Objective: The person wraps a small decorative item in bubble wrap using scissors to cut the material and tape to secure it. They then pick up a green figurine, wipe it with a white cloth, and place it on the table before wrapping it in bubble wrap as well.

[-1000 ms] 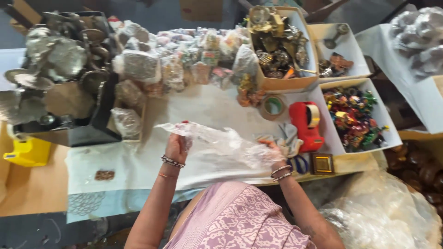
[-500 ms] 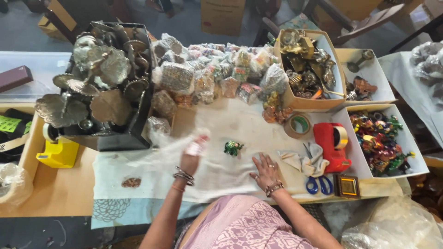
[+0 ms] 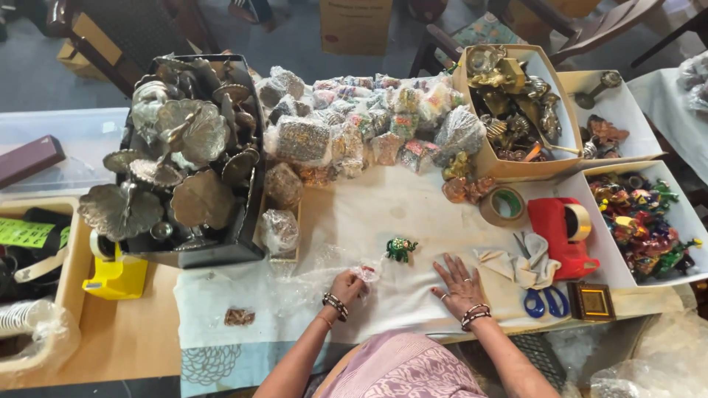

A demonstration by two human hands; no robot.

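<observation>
The left hand (image 3: 346, 286) has its fingers pinched on a clear plastic bag (image 3: 310, 284); the right hand (image 3: 459, 284) lies flat, fingers spread and released, on the worktop (image 3: 413, 214); best to hold the bag's mouth wide beside the small green figurine (image 3: 400, 249).

garment (image 3: 413, 368): pink-lilac, pale woven pattern | left hand (image 3: 346, 286): dark beaded bangles at wrist | right hand (image 3: 460, 286): finger rings, dark bangles, red nails

Head view, steeply down over table (image 3: 133, 339)
</observation>
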